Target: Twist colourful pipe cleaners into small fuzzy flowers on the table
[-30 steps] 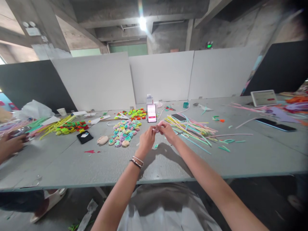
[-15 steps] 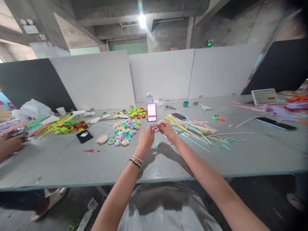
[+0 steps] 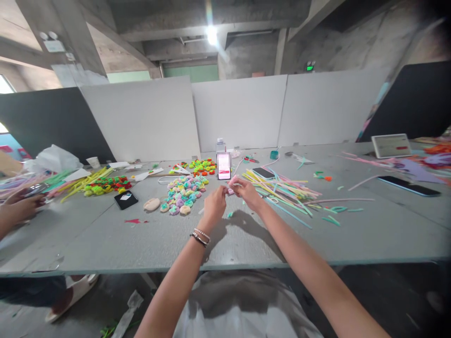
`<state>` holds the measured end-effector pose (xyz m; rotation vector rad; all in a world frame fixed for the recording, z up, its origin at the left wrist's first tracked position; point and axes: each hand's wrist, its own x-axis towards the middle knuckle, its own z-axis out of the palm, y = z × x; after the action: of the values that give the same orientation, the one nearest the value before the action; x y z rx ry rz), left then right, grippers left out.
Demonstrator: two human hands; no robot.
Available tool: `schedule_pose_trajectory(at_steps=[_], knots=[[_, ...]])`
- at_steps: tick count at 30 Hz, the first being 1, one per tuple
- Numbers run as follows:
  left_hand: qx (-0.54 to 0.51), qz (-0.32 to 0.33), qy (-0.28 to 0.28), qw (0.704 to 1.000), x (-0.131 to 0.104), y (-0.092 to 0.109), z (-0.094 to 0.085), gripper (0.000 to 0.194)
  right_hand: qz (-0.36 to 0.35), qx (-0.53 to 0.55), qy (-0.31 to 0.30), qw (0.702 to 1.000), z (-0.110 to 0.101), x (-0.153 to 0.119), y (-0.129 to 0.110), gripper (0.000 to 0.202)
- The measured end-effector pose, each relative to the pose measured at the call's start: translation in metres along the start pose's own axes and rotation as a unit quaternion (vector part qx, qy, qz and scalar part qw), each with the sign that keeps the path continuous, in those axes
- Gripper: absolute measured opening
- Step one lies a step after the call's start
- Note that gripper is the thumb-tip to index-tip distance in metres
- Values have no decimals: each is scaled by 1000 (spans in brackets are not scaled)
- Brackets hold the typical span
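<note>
Pinched between my hands above the table is a small pink fuzzy piece (image 3: 233,180), which looks like bent pipe cleaner. My right hand (image 3: 244,190) grips it with thumb and fingertips. Fingers closed, my left hand (image 3: 216,199) meets it from the other side, on what may be its end; the fingertips partly hide it. Just behind the hands a lit phone (image 3: 223,166) stands upright against a clear bottle (image 3: 220,143). Left of my left hand lies a heap of pastel fuzzy coils (image 3: 185,192). Loose pastel pipe cleaners (image 3: 289,188) spread out right of my right hand.
A dark phone (image 3: 263,173) lies by the pipe cleaners, another phone (image 3: 408,185) farther right. Scissors (image 3: 251,159) rest at the back. Red and yellow-green pieces (image 3: 107,185) and a black square object (image 3: 126,200) are on the left. Another person's hand (image 3: 24,206) works at the left edge.
My hands have drawn slightly apart, and more of the pink piece shows by my right fingertips. The whole view has shifted a little.
</note>
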<state>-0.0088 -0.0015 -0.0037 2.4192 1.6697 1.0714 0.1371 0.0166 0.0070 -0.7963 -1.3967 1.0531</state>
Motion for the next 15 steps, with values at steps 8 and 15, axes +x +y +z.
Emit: schedule_pose_trajectory(at_steps=[8, 15], knots=[[-23, 11, -55, 998, 1, 1, -3, 33, 23, -22, 31, 999, 0, 2, 6, 34], [-63, 30, -41, 997, -2, 0, 2, 29, 8, -29, 50, 998, 1, 6, 12, 38]])
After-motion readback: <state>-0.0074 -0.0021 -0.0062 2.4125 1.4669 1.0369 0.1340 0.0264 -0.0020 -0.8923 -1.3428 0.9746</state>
